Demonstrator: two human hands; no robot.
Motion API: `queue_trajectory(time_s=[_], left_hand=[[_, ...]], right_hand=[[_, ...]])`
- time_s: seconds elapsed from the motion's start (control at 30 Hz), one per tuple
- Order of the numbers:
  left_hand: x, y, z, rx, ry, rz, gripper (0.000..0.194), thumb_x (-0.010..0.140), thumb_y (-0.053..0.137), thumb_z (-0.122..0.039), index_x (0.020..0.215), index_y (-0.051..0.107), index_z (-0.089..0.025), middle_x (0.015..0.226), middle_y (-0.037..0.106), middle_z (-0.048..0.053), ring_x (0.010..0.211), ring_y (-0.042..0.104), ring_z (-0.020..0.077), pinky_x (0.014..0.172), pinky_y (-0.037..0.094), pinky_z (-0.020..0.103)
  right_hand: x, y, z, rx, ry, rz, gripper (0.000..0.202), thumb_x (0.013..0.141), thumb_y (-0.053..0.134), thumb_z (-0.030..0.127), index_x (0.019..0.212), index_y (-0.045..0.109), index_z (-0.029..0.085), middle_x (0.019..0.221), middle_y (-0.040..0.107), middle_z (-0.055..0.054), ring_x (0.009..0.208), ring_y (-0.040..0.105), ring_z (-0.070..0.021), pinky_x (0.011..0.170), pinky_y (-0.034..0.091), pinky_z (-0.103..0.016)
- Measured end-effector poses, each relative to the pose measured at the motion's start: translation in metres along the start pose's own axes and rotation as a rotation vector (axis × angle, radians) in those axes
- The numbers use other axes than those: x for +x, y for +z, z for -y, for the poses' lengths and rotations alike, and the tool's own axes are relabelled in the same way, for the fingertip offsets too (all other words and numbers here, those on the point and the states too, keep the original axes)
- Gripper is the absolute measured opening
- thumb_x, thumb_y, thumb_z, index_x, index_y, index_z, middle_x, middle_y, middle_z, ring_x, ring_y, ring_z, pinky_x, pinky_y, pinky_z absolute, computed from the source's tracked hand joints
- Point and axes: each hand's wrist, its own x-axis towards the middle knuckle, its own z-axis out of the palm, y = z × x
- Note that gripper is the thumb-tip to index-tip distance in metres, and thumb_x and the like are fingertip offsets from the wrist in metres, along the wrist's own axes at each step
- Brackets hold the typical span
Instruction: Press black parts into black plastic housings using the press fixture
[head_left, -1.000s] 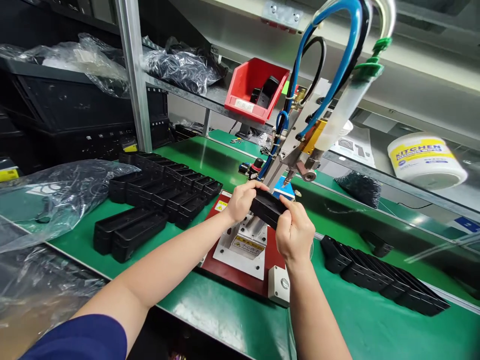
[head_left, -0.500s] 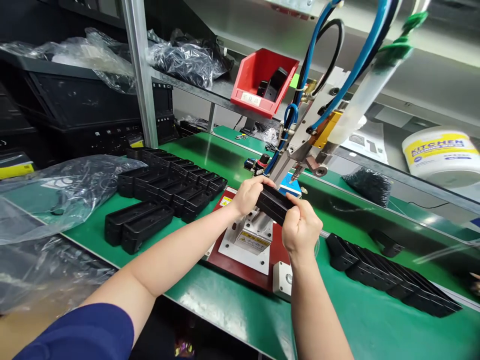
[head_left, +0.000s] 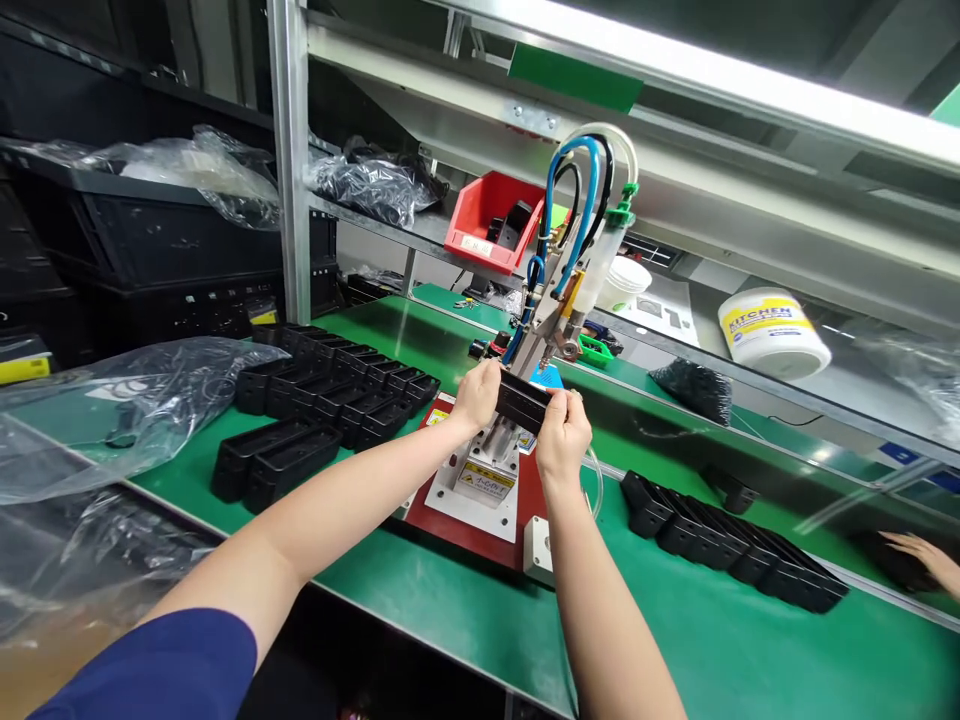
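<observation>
Between my two hands is a black rectangular part (head_left: 523, 402), held up in front of a bench machine (head_left: 541, 335) with blue tubes and a clear syringe. My left hand (head_left: 477, 395) grips its left end, fingers closed. Its right end is in the closed fingers of my right hand (head_left: 564, 432). Below the part stands the machine's metal base block (head_left: 486, 482) on a red plate (head_left: 427, 528). A white button box (head_left: 537, 550) sits at the plate's right corner, near my right forearm.
Black open housings (head_left: 292, 462) stand in rows on the green bench (head_left: 450, 590) at left. More black parts (head_left: 727, 540) lean in a row at right. A red bin (head_left: 491, 215) hangs at the shelf. Another person's hand (head_left: 926, 560) shows at far right.
The view has shifted and widened, showing more of the upper shelf. Both hands still hold the black part in front of the machine. More of the other person's hand is visible at right.
</observation>
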Motion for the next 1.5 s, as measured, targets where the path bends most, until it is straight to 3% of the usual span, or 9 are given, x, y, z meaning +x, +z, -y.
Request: queue_trajectory(time_s=[0.3, 0.43, 0.5, 0.67, 0.87, 1.17, 1.37, 1.43, 1.5], left_hand=[[-0.019, -0.019, -0.038, 0.051, -0.021, -0.019, 0.038, 0.096, 0.03, -0.033, 0.063, 0.041, -0.019, 0.062, 0.045, 0.0, 0.065, 0.045, 0.0145, 0.067, 0.038, 0.028], [-0.054, -0.046, -0.056, -0.041, 0.058, 0.121, 0.024, 0.092, 0.042, -0.037, 0.097, 0.055, -0.018, 0.08, 0.058, 0.002, 0.075, 0.054, 0.0156, 0.07, 0.043, 0.027], [-0.072, -0.059, -0.063, -0.095, 0.138, 0.201, 0.033, 0.086, 0.053, -0.039, 0.113, 0.052, -0.02, 0.09, 0.063, 0.004, 0.08, 0.058, 0.0171, 0.072, 0.046, 0.028], [-0.108, -0.08, -0.061, -0.013, 0.248, 0.187, 0.028, 0.08, 0.059, -0.037, 0.103, 0.058, -0.022, 0.09, 0.067, 0.004, 0.072, 0.062, 0.017, 0.064, 0.05, 0.027], [-0.135, -0.088, -0.048, 0.06, 0.115, 0.141, 0.027, 0.082, 0.057, -0.04, 0.103, 0.06, -0.023, 0.089, 0.068, 0.003, 0.076, 0.064, 0.0197, 0.065, 0.052, 0.029], [-0.146, -0.086, -0.034, 0.032, 0.044, 0.168, 0.025, 0.084, 0.058, -0.038, 0.105, 0.06, -0.025, 0.099, 0.066, 0.004, 0.086, 0.065, 0.0204, 0.073, 0.054, 0.03], [-0.144, -0.115, -0.031, 0.032, -0.074, 0.533, 0.028, 0.065, 0.076, -0.033, 0.091, 0.066, -0.027, 0.108, 0.068, 0.01, 0.101, 0.064, 0.0298, 0.083, 0.055, 0.042], [-0.134, -0.129, -0.027, 0.088, -0.108, 0.477, 0.019, 0.064, 0.076, -0.032, 0.079, 0.064, -0.025, 0.107, 0.069, 0.009, 0.096, 0.066, 0.0285, 0.078, 0.056, 0.04], [-0.114, -0.142, -0.016, 0.17, -0.156, 0.269, 0.023, 0.066, 0.075, -0.036, 0.08, 0.061, -0.024, 0.099, 0.069, 0.006, 0.083, 0.066, 0.0239, 0.066, 0.056, 0.034]], right_hand=[[-0.004, -0.016, 0.025, 0.083, -0.042, -0.048, 0.039, 0.093, 0.041, 0.045, 0.086, 0.066, 0.016, 0.075, 0.063, -0.003, 0.07, 0.055, -0.0163, 0.066, 0.041, -0.028], [-0.031, -0.031, 0.037, 0.189, -0.038, -0.09, 0.034, 0.093, 0.042, 0.041, 0.092, 0.066, 0.017, 0.089, 0.066, -0.006, 0.082, 0.061, -0.0189, 0.073, 0.046, -0.031], [-0.045, -0.039, 0.043, 0.272, 0.019, -0.069, 0.031, 0.092, 0.045, 0.04, 0.096, 0.066, 0.018, 0.094, 0.066, -0.007, 0.087, 0.062, -0.0205, 0.077, 0.048, -0.033], [-0.077, -0.053, 0.054, 0.316, 0.129, 0.087, 0.028, 0.092, 0.047, 0.04, 0.092, 0.067, 0.02, 0.091, 0.067, -0.005, 0.086, 0.062, -0.02, 0.077, 0.05, -0.033], [-0.107, -0.05, 0.052, 0.256, 0.067, 0.01, 0.033, 0.096, 0.037, 0.035, 0.092, 0.066, 0.019, 0.082, 0.066, -0.004, 0.075, 0.062, -0.0175, 0.066, 0.049, -0.029], [-0.121, -0.047, 0.044, 0.283, 0.109, 0.002, 0.035, 0.097, 0.034, 0.035, 0.089, 0.064, 0.018, 0.077, 0.065, -0.004, 0.069, 0.061, -0.0166, 0.064, 0.049, -0.03], [-0.132, -0.053, 0.027, 0.397, 0.283, 0.176, 0.032, 0.097, 0.038, 0.04, 0.101, 0.063, 0.02, 0.091, 0.068, -0.004, 0.083, 0.064, -0.0171, 0.07, 0.052, -0.029], [-0.146, -0.057, 0.018, 0.377, 0.287, 0.2, 0.032, 0.098, 0.037, 0.038, 0.118, 0.057, 0.022, 0.108, 0.066, -0.006, 0.097, 0.063, -0.0184, 0.076, 0.053, -0.03], [-0.168, -0.061, 0.007, 0.295, 0.247, 0.217, 0.032, 0.098, 0.037, 0.034, 0.125, 0.051, 0.024, 0.118, 0.061, -0.007, 0.106, 0.06, -0.0188, 0.079, 0.053, -0.031]])
